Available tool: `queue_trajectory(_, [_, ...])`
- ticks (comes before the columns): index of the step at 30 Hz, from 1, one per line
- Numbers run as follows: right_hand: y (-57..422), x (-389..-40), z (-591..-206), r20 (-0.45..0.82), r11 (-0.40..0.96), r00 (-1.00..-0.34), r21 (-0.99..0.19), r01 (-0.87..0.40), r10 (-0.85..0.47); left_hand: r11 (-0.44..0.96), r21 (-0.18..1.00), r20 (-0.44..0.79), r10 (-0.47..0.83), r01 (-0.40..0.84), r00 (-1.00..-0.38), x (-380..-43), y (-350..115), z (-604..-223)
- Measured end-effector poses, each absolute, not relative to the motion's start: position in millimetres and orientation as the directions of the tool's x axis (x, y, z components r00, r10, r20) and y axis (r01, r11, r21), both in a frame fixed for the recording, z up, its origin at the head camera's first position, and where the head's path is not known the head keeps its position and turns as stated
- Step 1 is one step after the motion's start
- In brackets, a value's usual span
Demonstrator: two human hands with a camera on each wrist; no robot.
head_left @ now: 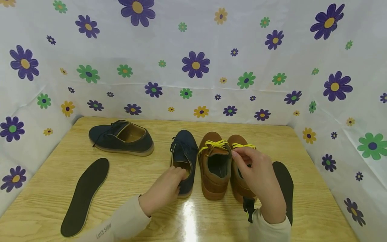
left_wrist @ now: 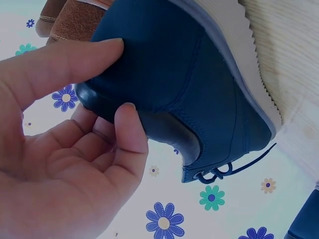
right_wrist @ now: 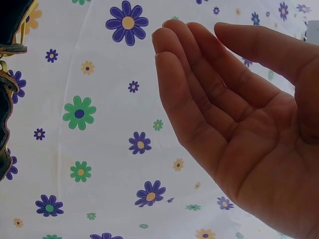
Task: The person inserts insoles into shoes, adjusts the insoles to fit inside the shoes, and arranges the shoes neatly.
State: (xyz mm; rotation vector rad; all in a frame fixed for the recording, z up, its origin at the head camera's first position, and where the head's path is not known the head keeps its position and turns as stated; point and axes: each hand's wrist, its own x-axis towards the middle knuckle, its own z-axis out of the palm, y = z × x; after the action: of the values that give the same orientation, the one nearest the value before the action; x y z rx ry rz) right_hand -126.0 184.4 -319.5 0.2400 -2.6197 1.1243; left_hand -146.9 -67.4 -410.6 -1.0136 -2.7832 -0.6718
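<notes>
My left hand (head_left: 166, 186) grips the heel of a navy lace-up shoe (head_left: 183, 148). In the left wrist view the thumb lies on the outside of the heel (left_wrist: 144, 64) and the fingers reach over the padded collar. To its right, side by side, stand a brown shoe with yellow laces (head_left: 211, 178) and a second brown shoe (head_left: 239, 188). Over that second shoe hovers my right hand (head_left: 258, 171), covering part of it. The right wrist view shows this hand (right_wrist: 229, 114) with its fingers loosely bent and nothing held.
Another navy shoe (head_left: 121, 137) rests sideways at the back left of the wooden table (head_left: 136, 174). One black insole (head_left: 84, 198) lies at the left, another black insole (head_left: 284, 181) at the right, partly behind my right forearm. A flowered white cloth (head_left: 211, 40) encloses the back and sides.
</notes>
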Motion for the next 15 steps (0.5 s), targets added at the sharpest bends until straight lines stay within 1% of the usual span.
queue_trajectory(10, [188.3, -125.6, -320.0, 0.299, 0.686, -0.954, -0.688, -0.237, -0.030, 0.660, 0.371, 0.226, 0.618, 0.653, -0.753, -152.2, -64.2, -411.0])
queue_trajectory(13, [189.6, -125.8, -320.3, 0.295, 0.687, -0.955, -0.689, -0.231, -0.026, 0.663, 0.366, 0.184, 0.637, 0.653, -0.749, -154.8, -63.9, -407.5])
queue_trajectory(15, [190.3, -125.9, -320.7, 0.293, 0.689, -0.956, -0.688, -0.229, -0.025, 0.676, 0.358, 0.126, 0.648, 0.644, -0.751, -156.9, -62.9, -403.4])
